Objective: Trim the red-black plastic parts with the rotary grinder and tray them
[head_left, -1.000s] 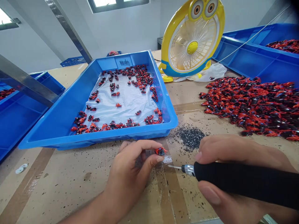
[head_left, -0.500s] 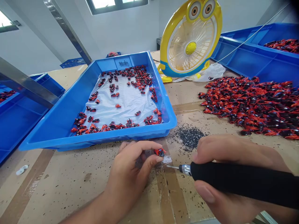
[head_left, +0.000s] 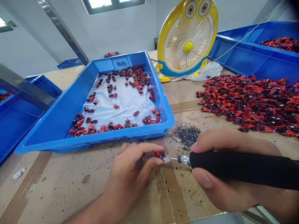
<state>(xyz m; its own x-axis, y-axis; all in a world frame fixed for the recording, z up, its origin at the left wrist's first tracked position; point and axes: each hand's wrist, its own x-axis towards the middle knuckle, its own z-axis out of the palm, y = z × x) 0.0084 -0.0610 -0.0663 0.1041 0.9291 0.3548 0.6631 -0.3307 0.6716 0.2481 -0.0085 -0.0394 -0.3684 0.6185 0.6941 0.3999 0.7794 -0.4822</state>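
"Head view: what do the hands hold?"

"One small red-and-black part (head_left: 160,154), pinched between thumb and forefinger of the left hand (head_left: 133,171), above the table (head_left: 70,186) and just outside the near right corner of the blue tray (head_left: 105,143). The right hand (head_left: 238,140) is closed around a black-handled tool (head_left: 229,168); its thin metal tip points at the part. Whether tip and part touch cannot be told."

"How far along is the work?"

"Judged from this moment alone, the held part is in mid-treatment. Similar parts lie in the tray on a white liner (head_left: 126,102): crowded toward the far right corner, strung along the near edge, sparse between."

"And outside the tray?"

"A dense pile (head_left: 252,102) of similar parts covers the table toward its right edge, seemingly outnumbering the tray's contents. If the pile is finished, much is done; if it is waiting stock, much is left. Nothing visible settles which. Dark crumbs (head_left: 187,135), lying between tray and right hand, are probably waste from the work."
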